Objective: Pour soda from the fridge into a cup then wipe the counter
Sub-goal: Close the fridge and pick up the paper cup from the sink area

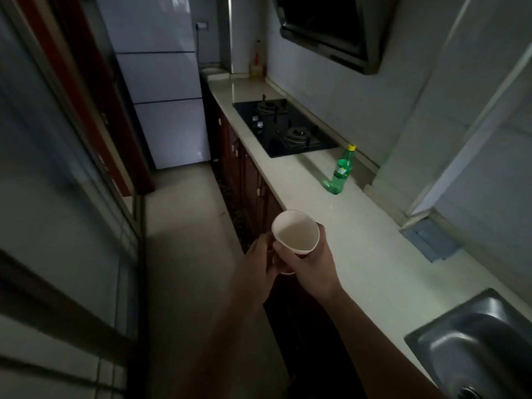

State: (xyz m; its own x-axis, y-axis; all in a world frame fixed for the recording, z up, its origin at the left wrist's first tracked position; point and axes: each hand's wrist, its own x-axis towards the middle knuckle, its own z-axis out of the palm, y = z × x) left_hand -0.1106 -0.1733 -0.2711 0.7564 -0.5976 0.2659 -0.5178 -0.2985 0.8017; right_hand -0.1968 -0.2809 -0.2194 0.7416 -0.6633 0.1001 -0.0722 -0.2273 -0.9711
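Observation:
A paper cup (pixel 296 231), white inside and red outside, is held in both hands above the counter's front edge. My right hand (pixel 311 263) wraps around its side. My left hand (pixel 256 263) touches it from the left, near the base; a second cup seems to sit under it. The cup looks empty. A green soda bottle (pixel 339 174) with a yellow cap stands upright on the white counter (pixel 359 240), well beyond the cup, close to the wall. The white fridge (pixel 164 105) stands shut at the far end of the kitchen.
A black gas hob (pixel 283 128) is set into the counter beyond the bottle. A steel sink (pixel 475 341) is at the lower right. A blue cloth (pixel 431 240) lies by the wall. An oil bottle (pixel 257 64) stands at the far end. A range hood (pixel 331 27) hangs above.

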